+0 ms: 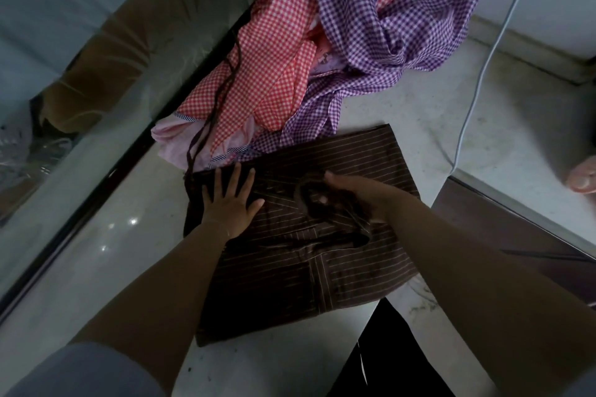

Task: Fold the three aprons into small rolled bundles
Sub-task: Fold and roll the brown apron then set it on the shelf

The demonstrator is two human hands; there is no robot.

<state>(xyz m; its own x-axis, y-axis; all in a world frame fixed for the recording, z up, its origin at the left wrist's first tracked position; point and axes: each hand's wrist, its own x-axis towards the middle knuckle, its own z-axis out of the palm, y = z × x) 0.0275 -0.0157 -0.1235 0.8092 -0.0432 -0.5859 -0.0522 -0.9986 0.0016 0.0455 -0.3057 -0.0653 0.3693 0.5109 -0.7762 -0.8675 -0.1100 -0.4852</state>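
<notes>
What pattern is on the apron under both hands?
Dark brown apron with thin pale stripes, seen in the head view.

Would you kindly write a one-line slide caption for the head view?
Left hand flat on the brown striped apron, right hand gathering its ties; two checked aprons lie unfolded behind.

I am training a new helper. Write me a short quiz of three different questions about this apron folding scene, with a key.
1. True or false: the left hand lies flat on the brown striped apron.
2. Which apron lies on top of the pile behind? A. purple checked B. red checked C. brown striped
3. Fill in: the right hand gathers the apron's dark ____.

Key: 1 true; 2 A, the purple checked apron over the red checked apron; 3 strings.
</notes>
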